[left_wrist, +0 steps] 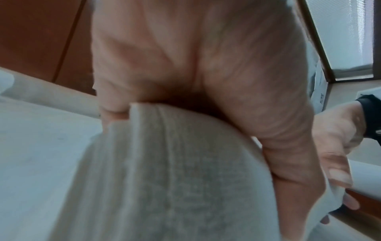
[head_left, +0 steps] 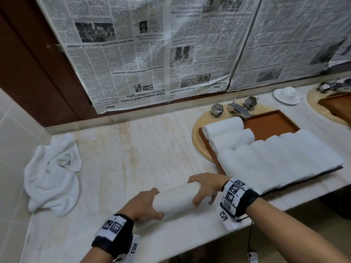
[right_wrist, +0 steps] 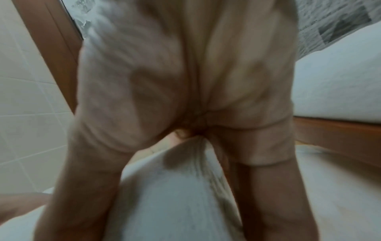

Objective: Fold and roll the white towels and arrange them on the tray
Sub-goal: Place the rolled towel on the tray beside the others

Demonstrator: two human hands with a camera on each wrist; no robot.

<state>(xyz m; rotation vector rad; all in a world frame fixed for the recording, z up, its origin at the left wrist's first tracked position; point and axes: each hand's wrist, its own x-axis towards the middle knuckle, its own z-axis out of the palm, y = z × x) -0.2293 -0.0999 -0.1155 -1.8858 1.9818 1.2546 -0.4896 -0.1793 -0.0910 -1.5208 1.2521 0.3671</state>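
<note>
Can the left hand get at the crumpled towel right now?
Probably not yet: the left hand grips the rolled towel. The counter toward the crumpled towel looks unobstructed once it lets go.

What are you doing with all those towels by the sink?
A person is rolling white towels on a marble counter. Both hands grip one rolled towel near the counter's front edge: the left hand at one end, the right hand at the other. A brown tray resting over the sink already holds a row of rolled towels. One crumpled towel lies at the left of the counter, not yet rolled.
</note>
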